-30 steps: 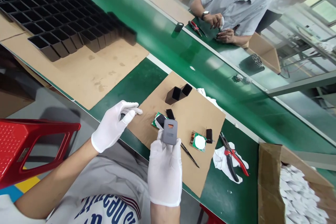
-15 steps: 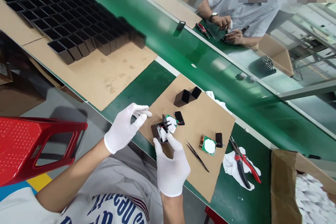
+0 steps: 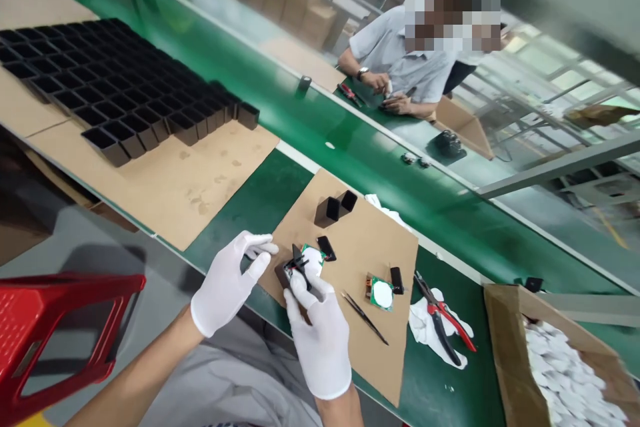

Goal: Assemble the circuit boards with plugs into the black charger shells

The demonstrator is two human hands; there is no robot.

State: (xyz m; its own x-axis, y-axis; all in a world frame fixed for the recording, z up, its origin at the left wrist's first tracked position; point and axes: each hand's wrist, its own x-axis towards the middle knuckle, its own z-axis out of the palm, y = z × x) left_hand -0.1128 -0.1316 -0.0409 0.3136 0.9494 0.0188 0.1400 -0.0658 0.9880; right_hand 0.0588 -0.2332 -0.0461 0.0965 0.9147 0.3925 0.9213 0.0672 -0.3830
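Observation:
My right hand point(image 3: 323, 333), in a white glove, is closed around a small black plastic case point(image 3: 283, 273) at the near edge of the cardboard sheet. A black end cap point(image 3: 298, 257) with prongs stands tilted at the case's mouth, and wires show inside. My left hand point(image 3: 227, 283), gloved too, is just left of the case, thumb and fingers apart, holding nothing. Right behind the case lies a green circuit board with a white round pad point(image 3: 313, 260), beside a black piece point(image 3: 327, 248). A second such board point(image 3: 383, 293) and a pair of tweezers point(image 3: 365, 317) lie to the right.
Two empty black cases point(image 3: 327, 211) stand farther back on the cardboard point(image 3: 385, 360). Red-and-black pliers point(image 3: 443, 320) rest on a white cloth. A carton point(image 3: 505, 347) of white pieces stands right; rows of black cases point(image 3: 110, 140) fill the left. Across the belt point(image 3: 280, 107) a co-worker point(image 3: 400, 60) handles something.
The camera view has shifted, so the bench sits lower and further left. My right fingers have moved further over the case's mouth. My left hand keeps its spread pose beside it.

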